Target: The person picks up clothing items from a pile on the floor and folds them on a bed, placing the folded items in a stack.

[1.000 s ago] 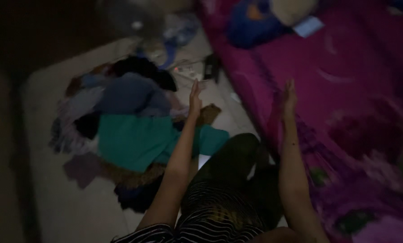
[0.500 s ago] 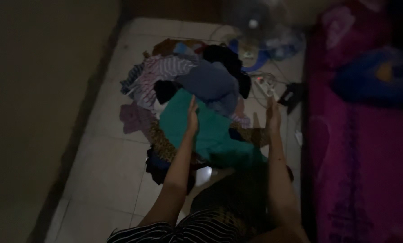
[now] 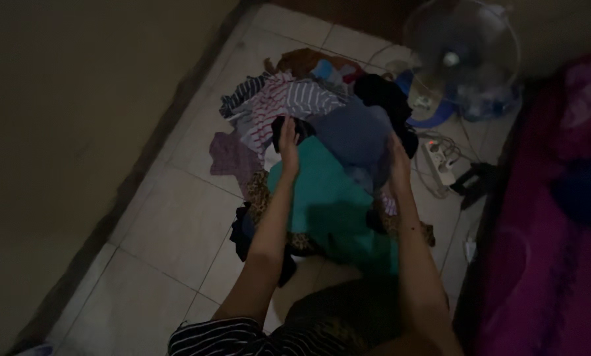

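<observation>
Both arms extend forward over a pile of clothes point(image 3: 322, 165) lying on the tiled floor point(image 3: 170, 231). The left hand point(image 3: 287, 146) is positioned at the left side of a teal garment point(image 3: 328, 198), fingers straight and close together, palm turned inward; its grip is wide and holds nothing, though contact with the cloth beneath cannot be confirmed in the dim light. The right hand point(image 3: 399, 161) is positioned at the right side of the same garment, next to a grey-blue garment point(image 3: 358, 135), fingers likewise extended; its grip is wide and holds nothing. The teal garment lies on top of the pile, between the two hands, partly covering a leopard-print piece point(image 3: 261, 191). A striped garment point(image 3: 295, 99) lies at the far left part of the pile, a purple piece point(image 3: 229, 155) at its left edge on the floor, and a black garment point(image 3: 384, 95) at the far right. A standing fan point(image 3: 463, 49) is located beyond the pile, with a power strip point(image 3: 440, 155) and cables just beside it on the floor. A bed with a magenta cover point(image 3: 552, 231) runs along the right. A plain wall point(image 3: 78, 118) borders the floor on the left.
</observation>
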